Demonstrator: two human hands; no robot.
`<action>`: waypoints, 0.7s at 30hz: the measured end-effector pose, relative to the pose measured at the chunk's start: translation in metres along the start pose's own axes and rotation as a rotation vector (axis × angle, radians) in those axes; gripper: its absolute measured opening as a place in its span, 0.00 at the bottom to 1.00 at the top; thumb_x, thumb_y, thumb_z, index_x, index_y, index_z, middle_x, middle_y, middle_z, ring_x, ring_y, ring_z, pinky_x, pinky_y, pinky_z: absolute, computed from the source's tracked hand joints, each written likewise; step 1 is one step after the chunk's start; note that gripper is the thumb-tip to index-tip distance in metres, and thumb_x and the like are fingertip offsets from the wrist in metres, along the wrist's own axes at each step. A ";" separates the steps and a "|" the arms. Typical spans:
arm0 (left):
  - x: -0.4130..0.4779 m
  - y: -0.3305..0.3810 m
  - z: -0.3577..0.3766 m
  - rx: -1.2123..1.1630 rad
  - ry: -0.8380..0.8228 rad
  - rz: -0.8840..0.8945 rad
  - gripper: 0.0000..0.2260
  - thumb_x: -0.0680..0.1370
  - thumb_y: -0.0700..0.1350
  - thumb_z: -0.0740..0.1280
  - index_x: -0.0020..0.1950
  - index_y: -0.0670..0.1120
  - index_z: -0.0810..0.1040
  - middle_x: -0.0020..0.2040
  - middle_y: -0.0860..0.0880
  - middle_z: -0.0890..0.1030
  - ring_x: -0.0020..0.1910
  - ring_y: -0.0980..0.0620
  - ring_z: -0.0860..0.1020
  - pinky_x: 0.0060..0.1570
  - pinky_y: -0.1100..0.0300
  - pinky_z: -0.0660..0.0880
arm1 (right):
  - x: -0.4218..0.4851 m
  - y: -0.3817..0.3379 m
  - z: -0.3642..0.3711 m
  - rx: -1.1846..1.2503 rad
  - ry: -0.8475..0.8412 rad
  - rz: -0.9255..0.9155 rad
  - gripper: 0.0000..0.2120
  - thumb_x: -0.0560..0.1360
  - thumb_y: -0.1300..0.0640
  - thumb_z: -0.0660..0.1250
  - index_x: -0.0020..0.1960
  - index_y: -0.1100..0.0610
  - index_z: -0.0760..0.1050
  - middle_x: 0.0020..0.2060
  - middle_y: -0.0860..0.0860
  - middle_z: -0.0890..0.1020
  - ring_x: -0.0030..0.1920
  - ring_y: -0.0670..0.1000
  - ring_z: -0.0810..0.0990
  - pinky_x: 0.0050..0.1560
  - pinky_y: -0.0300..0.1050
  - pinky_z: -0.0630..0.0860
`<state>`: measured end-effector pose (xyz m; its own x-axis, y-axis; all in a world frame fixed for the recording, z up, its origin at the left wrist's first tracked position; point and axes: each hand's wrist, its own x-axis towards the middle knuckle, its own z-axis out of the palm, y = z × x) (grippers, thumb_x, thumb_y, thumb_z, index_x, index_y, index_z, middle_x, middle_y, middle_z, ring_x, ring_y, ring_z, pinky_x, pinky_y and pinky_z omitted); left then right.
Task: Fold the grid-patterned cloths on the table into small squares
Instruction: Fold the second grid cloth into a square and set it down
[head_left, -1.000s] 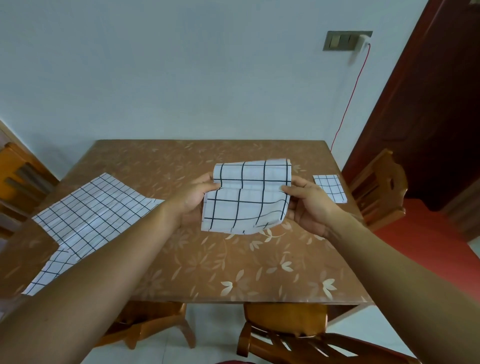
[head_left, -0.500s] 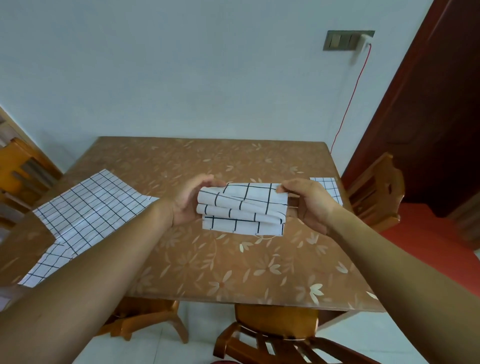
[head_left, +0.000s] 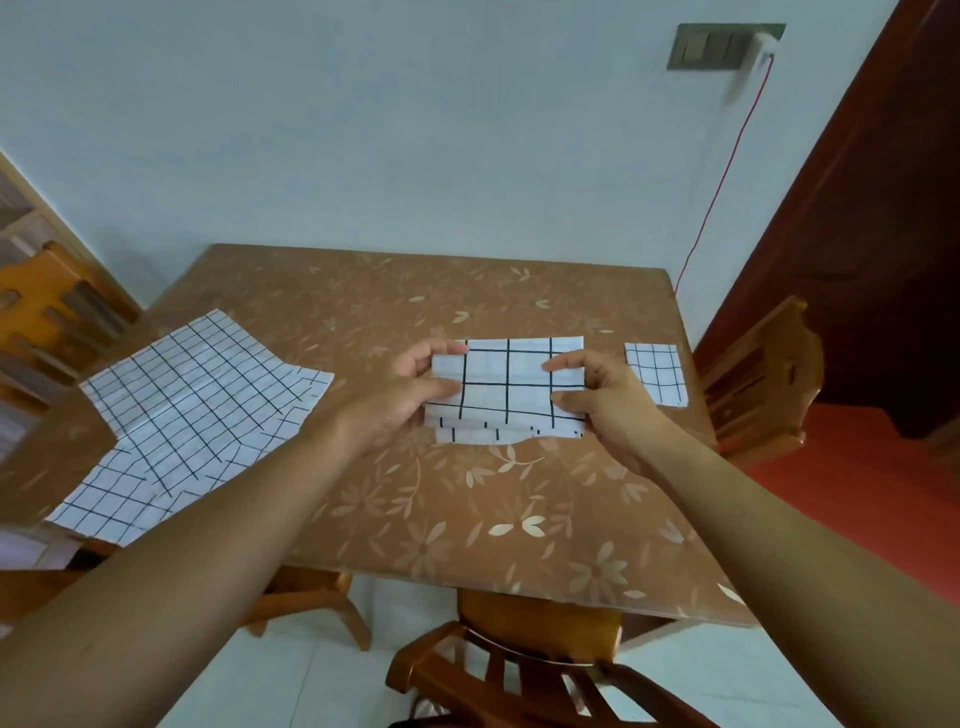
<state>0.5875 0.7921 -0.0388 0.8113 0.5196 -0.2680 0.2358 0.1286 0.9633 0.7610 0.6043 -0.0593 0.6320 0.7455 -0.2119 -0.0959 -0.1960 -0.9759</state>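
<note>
A white cloth with a black grid (head_left: 506, 389), folded into a layered rectangle, is held just above the middle of the brown floral table (head_left: 467, 519). My left hand (head_left: 410, 400) pinches its left edge, thumb on top. Its right edge is pinched by my right hand (head_left: 597, 400). Several layer edges show along the cloth's near side. A small folded square of grid cloth (head_left: 657, 371) lies at the table's right edge. At the table's left, a large unfolded grid cloth (head_left: 192, 415) lies spread and hangs over the edge.
Wooden chairs stand at the near side (head_left: 519, 670), the right (head_left: 763, 379) and the far left (head_left: 47, 312). A red cable (head_left: 722, 171) runs down the wall from a switch plate. A dark red door is at the right.
The cloth was bent over into a tighter fold, then laid flatter as a layered rectangle between both hands. My view has tilted down slightly.
</note>
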 end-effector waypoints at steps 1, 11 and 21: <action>-0.004 -0.001 0.005 0.038 -0.006 0.000 0.17 0.79 0.32 0.68 0.65 0.48 0.78 0.59 0.50 0.82 0.51 0.49 0.82 0.37 0.59 0.80 | 0.000 -0.001 -0.002 -0.009 0.015 -0.011 0.15 0.76 0.72 0.68 0.53 0.55 0.84 0.46 0.60 0.83 0.41 0.58 0.83 0.44 0.54 0.81; -0.030 0.000 0.025 0.382 0.078 0.077 0.22 0.78 0.38 0.73 0.70 0.50 0.74 0.42 0.53 0.77 0.31 0.67 0.78 0.28 0.74 0.71 | 0.011 0.019 -0.017 -0.034 -0.112 0.058 0.17 0.71 0.65 0.75 0.54 0.48 0.84 0.58 0.60 0.82 0.56 0.67 0.83 0.58 0.72 0.78; -0.031 -0.013 0.030 0.331 0.123 0.043 0.15 0.78 0.33 0.71 0.63 0.42 0.78 0.51 0.49 0.80 0.36 0.70 0.79 0.34 0.77 0.72 | 0.016 0.021 -0.015 0.282 -0.099 0.200 0.13 0.78 0.72 0.65 0.57 0.59 0.80 0.47 0.60 0.83 0.35 0.53 0.82 0.34 0.45 0.79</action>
<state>0.5757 0.7495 -0.0434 0.7584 0.6192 -0.2037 0.3800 -0.1661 0.9100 0.7810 0.6027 -0.0823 0.5027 0.7712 -0.3905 -0.4271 -0.1711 -0.8879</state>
